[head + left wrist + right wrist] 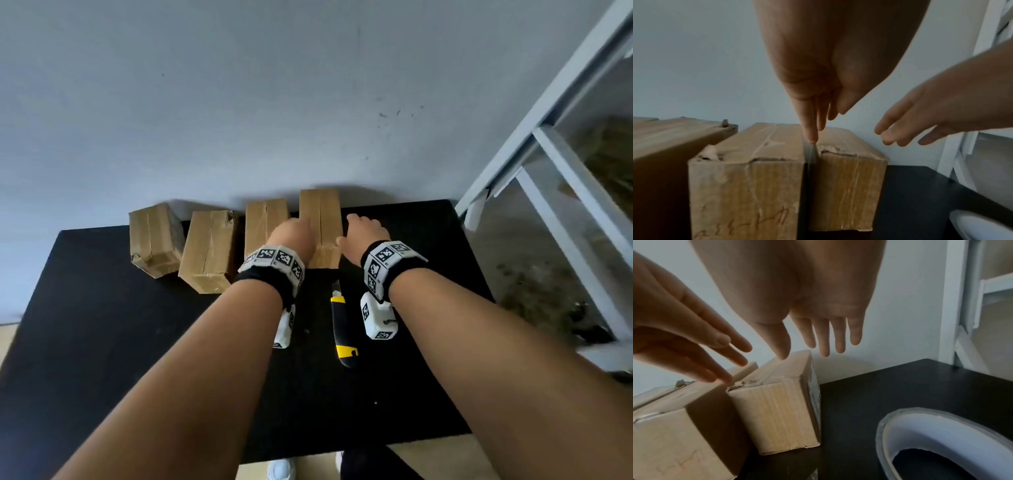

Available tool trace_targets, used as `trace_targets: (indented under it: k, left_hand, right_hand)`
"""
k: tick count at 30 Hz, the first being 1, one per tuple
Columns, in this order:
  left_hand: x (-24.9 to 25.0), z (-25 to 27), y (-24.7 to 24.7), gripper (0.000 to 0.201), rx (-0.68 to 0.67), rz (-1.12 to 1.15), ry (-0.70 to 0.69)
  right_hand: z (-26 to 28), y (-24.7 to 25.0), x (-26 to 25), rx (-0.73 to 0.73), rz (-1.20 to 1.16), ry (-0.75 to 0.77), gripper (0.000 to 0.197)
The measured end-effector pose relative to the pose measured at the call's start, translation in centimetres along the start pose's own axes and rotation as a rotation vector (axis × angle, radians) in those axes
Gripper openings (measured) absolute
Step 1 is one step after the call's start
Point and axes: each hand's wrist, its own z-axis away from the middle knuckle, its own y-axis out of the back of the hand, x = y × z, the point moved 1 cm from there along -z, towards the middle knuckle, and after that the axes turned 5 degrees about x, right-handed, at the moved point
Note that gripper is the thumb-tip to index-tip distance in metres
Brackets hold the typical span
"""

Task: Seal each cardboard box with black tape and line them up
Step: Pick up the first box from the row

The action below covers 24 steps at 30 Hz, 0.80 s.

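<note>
A black counter (102, 342) fills the lower half of the head view, against a grey wall (239, 85). A white metal rack (555, 164) stands at the right edge. A yellow-and-black utility knife (342, 329) lies at centre, between the two forearms. In the right wrist view, a white tape roll (931, 426) lies at lower right.

Four cardboard boxes stand in a row along the counter's far edge: first box (154, 240), second box (209, 251), third box (263, 222), fourth box (320, 226).

The left hand (294, 236) is open, fingers straight, one fingertip (811, 138) over the seam between the third and fourth boxes. The right hand (363, 229) is open, fingers spread, above the fourth box's right side; contact cannot be determined.
</note>
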Motion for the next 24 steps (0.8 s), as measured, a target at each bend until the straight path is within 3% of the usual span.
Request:
trace_targets:
  k: [2, 7, 10, 17, 24]
  left_hand:
    - [0.5, -0.7, -0.7, 0.034, -0.073, -0.012, 0.048]
    - [0.9, -1.9, -1.3, 0.04, -0.087, -0.079, 0.124]
    - [1.1, -2.0, -1.1, 0.036, -0.079, -0.009, 0.171]
    - [1.1, -0.3, -1.2, 0.025, 0.074, 0.187, 0.144]
    - [0.3, 3.7, -1.0, 0.026, 0.149, 0.335, 0.042]
  right_hand:
    - [-1.0, -0.1, 0.2, -0.029, -0.014, -0.016, 0.045]
    - [-2.9, -0.9, 0.7, -0.158, -0.045, -0.021, 0.038]
    - [-3.3, -1.0, 0.8, -0.192, -0.108, -0.041, 0.038]
    - [-2.3, -0.5, 0.8, -0.129, -0.198, -0.105, 0.038]
    - [2.9, -0.3, 0.7, 0.012, -0.262, -0.203, 0.045]
